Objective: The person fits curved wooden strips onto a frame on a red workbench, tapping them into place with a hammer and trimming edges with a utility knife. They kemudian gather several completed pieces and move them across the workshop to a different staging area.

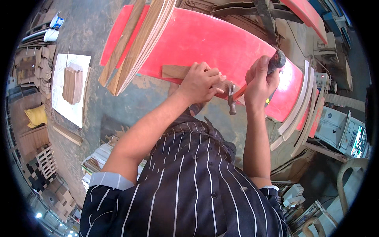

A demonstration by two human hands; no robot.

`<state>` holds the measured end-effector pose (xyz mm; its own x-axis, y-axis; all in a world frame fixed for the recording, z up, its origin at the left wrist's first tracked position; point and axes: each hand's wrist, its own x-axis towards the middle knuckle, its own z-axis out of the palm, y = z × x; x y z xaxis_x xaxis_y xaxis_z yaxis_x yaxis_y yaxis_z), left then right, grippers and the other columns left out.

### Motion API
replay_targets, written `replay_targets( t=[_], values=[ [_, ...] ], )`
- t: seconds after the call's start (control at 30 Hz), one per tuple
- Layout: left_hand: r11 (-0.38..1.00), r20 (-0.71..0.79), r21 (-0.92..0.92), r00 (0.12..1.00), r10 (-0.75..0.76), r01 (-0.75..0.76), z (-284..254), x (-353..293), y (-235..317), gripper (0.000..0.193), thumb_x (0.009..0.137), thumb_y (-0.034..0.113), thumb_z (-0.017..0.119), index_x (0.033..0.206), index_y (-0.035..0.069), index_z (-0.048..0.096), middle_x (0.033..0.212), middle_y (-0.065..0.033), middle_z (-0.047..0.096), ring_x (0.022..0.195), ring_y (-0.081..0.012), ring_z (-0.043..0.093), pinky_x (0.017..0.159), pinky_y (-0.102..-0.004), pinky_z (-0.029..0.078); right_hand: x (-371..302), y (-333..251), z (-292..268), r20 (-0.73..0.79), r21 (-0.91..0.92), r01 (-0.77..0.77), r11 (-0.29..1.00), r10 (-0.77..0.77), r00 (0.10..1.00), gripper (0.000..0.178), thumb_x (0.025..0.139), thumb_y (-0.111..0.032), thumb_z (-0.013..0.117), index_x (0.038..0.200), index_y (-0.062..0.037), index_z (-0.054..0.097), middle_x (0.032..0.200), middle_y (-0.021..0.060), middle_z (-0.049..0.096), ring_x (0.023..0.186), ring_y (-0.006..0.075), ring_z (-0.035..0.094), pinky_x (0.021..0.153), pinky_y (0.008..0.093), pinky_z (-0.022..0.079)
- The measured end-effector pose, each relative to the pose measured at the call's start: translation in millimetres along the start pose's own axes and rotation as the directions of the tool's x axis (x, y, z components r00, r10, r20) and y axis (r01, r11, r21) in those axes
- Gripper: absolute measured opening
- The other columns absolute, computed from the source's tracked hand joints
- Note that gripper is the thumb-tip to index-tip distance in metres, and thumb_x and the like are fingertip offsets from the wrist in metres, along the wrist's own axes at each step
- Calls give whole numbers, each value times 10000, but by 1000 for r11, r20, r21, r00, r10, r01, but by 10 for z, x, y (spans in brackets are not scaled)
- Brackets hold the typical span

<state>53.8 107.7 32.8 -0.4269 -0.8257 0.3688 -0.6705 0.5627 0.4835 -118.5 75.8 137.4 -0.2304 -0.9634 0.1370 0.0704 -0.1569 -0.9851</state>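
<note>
A short brown wooden strip [173, 71] lies along the near edge of the red-topped table [221, 41]. My left hand [201, 82] is closed over its right part, fingers curled around it, and hides much of that end. In my right hand [258, 83] is a claw hammer [232, 103], gripped around its handle, with the dark handle end sticking out above my fist. The hammer's metal head hangs just right of my left fingers, by the right end of the strip. Whether it touches the wood I cannot tell.
Long wooden boards [144, 43] lie across the table's left end and stick out past its edge. Curved pale strips [294, 104] lean at the right end, near a white machine with a screen [343, 132]. Stacked wood pieces [73, 85] rest on a white sheet at left.
</note>
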Motion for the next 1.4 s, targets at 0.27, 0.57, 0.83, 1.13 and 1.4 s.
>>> replay_targets(
  t=[0.27,0.57,0.83,1.13,1.4],
  values=[
    [1000,-24,6,1000,-18,18,-6,33,36,456,721,284,879,1156,191,776,1030,61,711,933,-224,590,858,-399,475,-354,59,-281,-18,174,158,972,-158,987,255,1120,-267,582,939,-121,476,663,-36,384,516,55,309,451,259,261],
    [1000,-36,-1,999,-14,14,-7,17,19,434,769,372,878,1150,183,792,1037,55,709,963,-227,592,887,-405,476,-1287,-68,-938,-133,285,298,911,-270,954,246,1125,-182,534,922,-90,431,650,-10,412,523,84,370,451,279,296],
    [987,28,156,999,40,-44,29,25,-6,456,861,420,796,1246,182,738,1146,-5,687,1047,-266,602,948,-429,460,-1792,425,-1857,-266,-182,-13,983,-36,963,235,1084,-125,606,855,-103,558,674,-61,485,548,52,400,483,263,290],
    [975,221,-163,968,-115,153,-462,28,396,382,1020,355,681,1330,133,713,1214,-88,702,1135,-304,642,999,-427,492,-1786,-104,-2127,-598,580,239,779,207,775,385,1137,-282,488,780,-155,416,607,-56,255,475,69,184,428,276,169],
    [323,570,-717,787,-238,617,-772,180,717,519,1159,416,452,1509,46,552,1176,-70,697,1028,-138,649,906,-313,539,-1837,-15,-2080,-620,600,222,769,271,736,379,1132,-283,527,793,-150,421,635,-47,297,498,68,221,447,264,197]
  ],
)
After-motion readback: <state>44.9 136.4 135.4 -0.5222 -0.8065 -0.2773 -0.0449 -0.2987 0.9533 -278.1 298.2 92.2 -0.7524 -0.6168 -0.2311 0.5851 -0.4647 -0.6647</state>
